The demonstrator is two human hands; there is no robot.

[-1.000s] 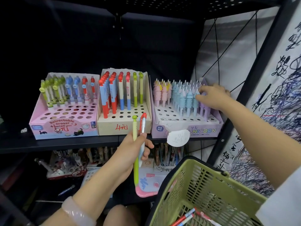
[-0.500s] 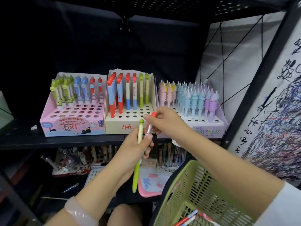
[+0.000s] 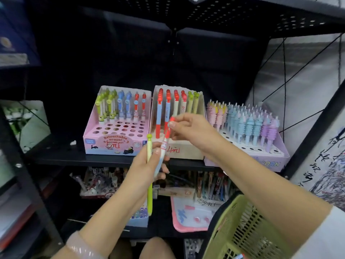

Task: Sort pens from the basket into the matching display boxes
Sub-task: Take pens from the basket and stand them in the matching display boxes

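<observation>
My left hand (image 3: 147, 165) grips two pens upright in front of the shelf: a green pen (image 3: 149, 195) and a red-topped white pen (image 3: 164, 146). My right hand (image 3: 188, 129) pinches the red top of that white pen. Behind the hands stands the beige display box (image 3: 186, 152) with red, blue and green pens. A pink eraser-pen box (image 3: 104, 144) sits to its left and a lilac unicorn box (image 3: 268, 161) to its right. The green basket (image 3: 242, 230) is at the lower right.
The black shelf (image 3: 56, 157) carries the three boxes; a lower shelf holds more stationery and a pink pad (image 3: 186, 219). A black upright post (image 3: 313, 131) and a scribbled white wall are at the right. A white box stands far left.
My right hand left the unicorn box, came across to my left hand and took hold of the red pen's top. The view shifted, so the boxes sit more to the right.
</observation>
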